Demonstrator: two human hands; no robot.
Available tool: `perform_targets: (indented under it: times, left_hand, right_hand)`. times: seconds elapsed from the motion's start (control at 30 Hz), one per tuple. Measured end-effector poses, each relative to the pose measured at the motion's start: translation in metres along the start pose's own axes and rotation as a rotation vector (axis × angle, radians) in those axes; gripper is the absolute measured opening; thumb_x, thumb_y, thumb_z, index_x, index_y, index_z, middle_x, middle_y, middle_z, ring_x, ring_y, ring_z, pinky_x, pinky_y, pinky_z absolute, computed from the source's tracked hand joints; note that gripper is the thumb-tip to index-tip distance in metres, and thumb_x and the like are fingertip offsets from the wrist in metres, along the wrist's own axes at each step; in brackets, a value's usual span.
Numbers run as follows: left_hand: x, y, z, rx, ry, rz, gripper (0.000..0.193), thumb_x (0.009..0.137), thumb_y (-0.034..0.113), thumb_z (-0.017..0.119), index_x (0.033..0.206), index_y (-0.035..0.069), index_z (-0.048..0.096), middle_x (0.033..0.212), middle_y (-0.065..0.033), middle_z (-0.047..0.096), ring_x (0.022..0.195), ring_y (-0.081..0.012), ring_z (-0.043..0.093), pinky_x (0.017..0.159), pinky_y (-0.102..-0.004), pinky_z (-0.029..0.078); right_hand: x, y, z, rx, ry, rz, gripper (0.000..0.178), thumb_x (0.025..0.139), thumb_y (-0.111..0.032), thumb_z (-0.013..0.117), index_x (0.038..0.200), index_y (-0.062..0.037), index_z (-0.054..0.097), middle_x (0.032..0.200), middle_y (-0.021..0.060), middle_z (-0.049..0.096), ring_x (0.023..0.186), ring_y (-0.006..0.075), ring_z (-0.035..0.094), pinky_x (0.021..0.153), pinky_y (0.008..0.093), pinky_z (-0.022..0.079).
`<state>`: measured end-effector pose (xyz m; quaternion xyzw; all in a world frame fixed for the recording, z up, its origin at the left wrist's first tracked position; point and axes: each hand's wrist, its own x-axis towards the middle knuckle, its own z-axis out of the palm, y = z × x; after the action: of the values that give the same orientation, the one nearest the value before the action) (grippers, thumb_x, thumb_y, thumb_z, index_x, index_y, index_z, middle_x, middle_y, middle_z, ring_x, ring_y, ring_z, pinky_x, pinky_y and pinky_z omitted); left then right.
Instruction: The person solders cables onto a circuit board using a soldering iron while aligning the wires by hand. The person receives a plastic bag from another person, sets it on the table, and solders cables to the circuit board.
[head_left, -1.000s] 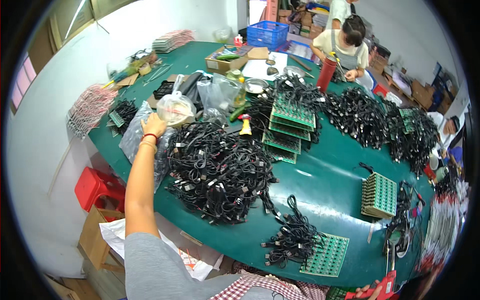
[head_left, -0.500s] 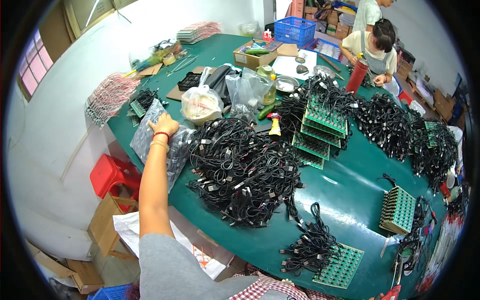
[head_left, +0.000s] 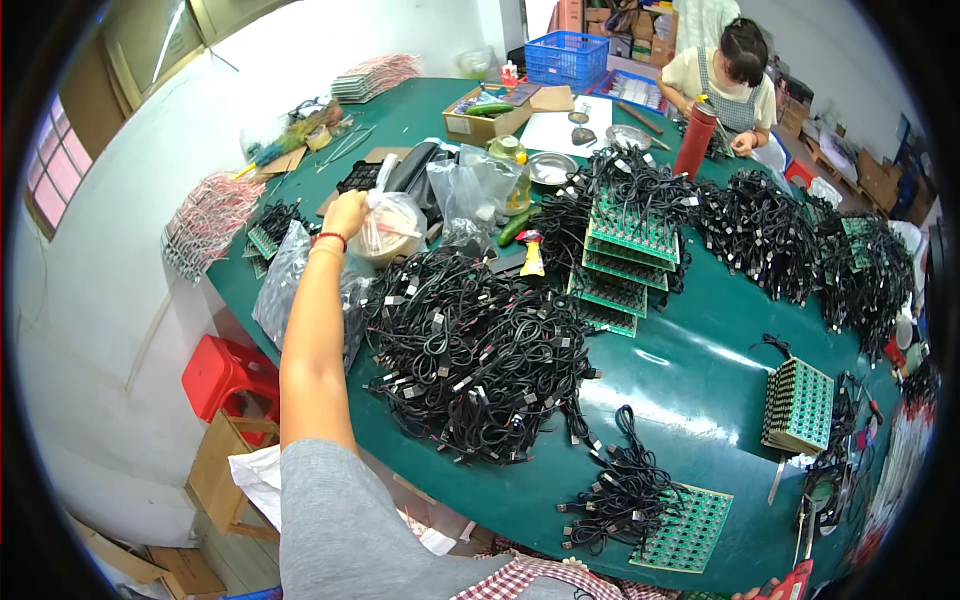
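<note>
My left hand point(head_left: 347, 215) reaches out over the left of the table, fingers curled closed at the left edge of a clear plastic bag point(head_left: 392, 222) with a pale, rounded container in it. Below that wrist lies a greyish plastic bag point(head_left: 282, 295). Beside my forearm spreads a big heap of black USB cables point(head_left: 480, 355). At the lower edge, only the fingers of my right hand point(head_left: 762, 590) show, closed round a red-handled tool point(head_left: 793, 582) with a thin metal shaft. Close to it lies a green circuit board point(head_left: 685, 530) with a bundle of black cables point(head_left: 625, 490).
Stacked circuit boards point(head_left: 628, 255) with cables stand mid-table; another board stack point(head_left: 798, 405) is at right. A red bottle point(head_left: 697, 138) stands before a co-worker point(head_left: 735, 90). Farther back are a cardboard box point(head_left: 485, 122) and a blue crate point(head_left: 567, 60). A red stool point(head_left: 230, 375) stands left.
My left hand has moved from the greyish bag, away and to the right, onto the clear bag, which has shifted slightly. The view has turned a little; the standing person is mostly out of view.
</note>
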<state>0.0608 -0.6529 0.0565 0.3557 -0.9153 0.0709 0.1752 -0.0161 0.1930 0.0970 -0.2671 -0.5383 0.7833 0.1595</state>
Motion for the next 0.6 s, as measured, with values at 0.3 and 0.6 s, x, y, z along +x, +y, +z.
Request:
perform_targets:
  times: [0.3,0.6]
  left_hand:
    - [-0.011,-0.001,0.007,0.094,0.075,-0.192,0.022,0.088,0.024,0.046,0.092,0.010,0.063,0.094,-0.0140,0.065,0.093,-0.0351,0.061,0.076,-0.0522,0.043]
    - [-0.022,-0.021,-0.003,-0.260,-0.086,-0.273,0.062,0.071,0.026,0.064,0.125,-0.001,0.050,0.125,-0.0277,0.049,0.118,-0.0421,0.047,0.102,-0.0437,0.038]
  right_hand:
    - [0.013,-0.001,0.006,-0.052,-0.083,0.010,0.033,0.087,-0.044,0.059,0.104,-0.0161,0.056,0.069,-0.0011,0.052,0.054,0.0129,0.047,0.046,0.0267,0.039]
    - [0.021,0.007,-0.004,0.010,0.017,0.034,0.030,0.089,-0.043,0.058,0.104,-0.0170,0.056,0.068,-0.0015,0.054,0.053,0.0120,0.047,0.045,0.0269,0.040]
